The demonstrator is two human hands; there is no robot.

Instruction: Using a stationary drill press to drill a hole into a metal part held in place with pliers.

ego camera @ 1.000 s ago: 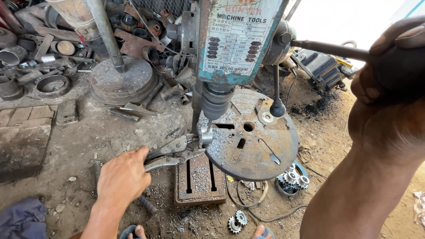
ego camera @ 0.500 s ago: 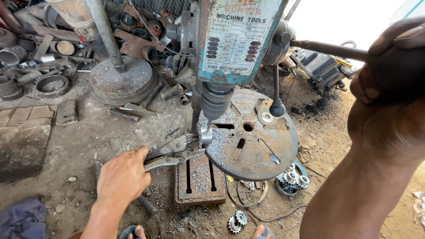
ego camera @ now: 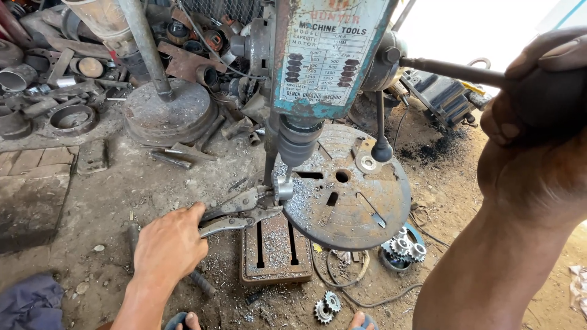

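Under the drill head: a small round metal workpiece (ego camera: pixel 283 188) sat at the left edge of the round drill table (ego camera: pixel 361 208), right below the chuck (ego camera: pixel 298 142), ringed by bright metal shavings.
Left hand: the left hand (ego camera: pixel 170 245) was closed around the handles of the locking pliers (ego camera: pixel 238 211), fingers curled over the grips and knuckles up.
Pliers: their nose reached right to the workpiece and clamped it at the table's rim; the handles lay roughly level, pointing back toward the person.
Right hand: the right hand (ego camera: pixel 538 110) was wrapped tight around the dark knob of the feed lever (ego camera: pixel 455 70), close to the camera and partly blurred.
Feed lever: its rod ran leftward from the fist to the hub on the side of the blue-green drill head (ego camera: pixel 330 55); a second lever with a black ball end (ego camera: pixel 382 151) hung down over the table.
Table: rusty, slotted, with several holes, standing above the slotted base plate (ego camera: pixel 275 249).
Ground: dirt strewn with shavings; small sprockets (ego camera: pixel 326 305) lay near the person's toes, and more gears (ego camera: pixel 403 247) sat in a round dish just beside the table.
Background: scrap rings, pipes and a heavy round stand base (ego camera: pixel 168 110) were piled well apart to the left.
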